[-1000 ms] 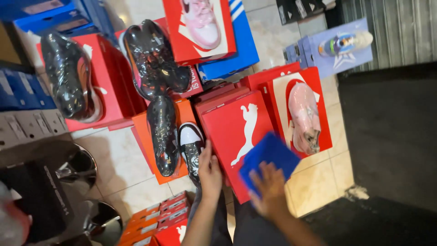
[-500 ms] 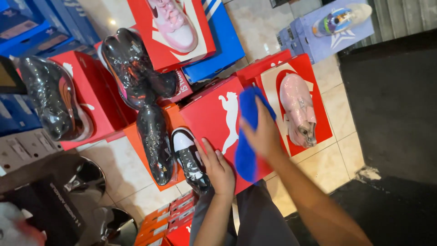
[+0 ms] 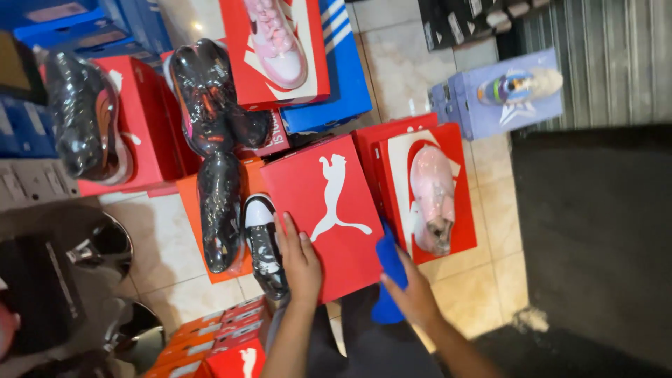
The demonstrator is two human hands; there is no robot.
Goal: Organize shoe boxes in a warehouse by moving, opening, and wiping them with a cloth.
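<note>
Resting flat on the red shoe box [image 3: 329,217], the left hand [image 3: 299,260] lies fingers spread, gripping nothing, as before. The right hand [image 3: 414,294] has slid off the lid to the box's right edge, fingers closed around the blue cloth [image 3: 389,269], beside a pink shoe [image 3: 432,199]. The box stands on the tiled floor [image 3: 168,245].

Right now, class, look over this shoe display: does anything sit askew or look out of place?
The red box under the left hand lies tilted, askew to the neighbouring boxes, while the right hand holds a blue cloth at its edge. Nothing looks spilled or damaged.
</note>
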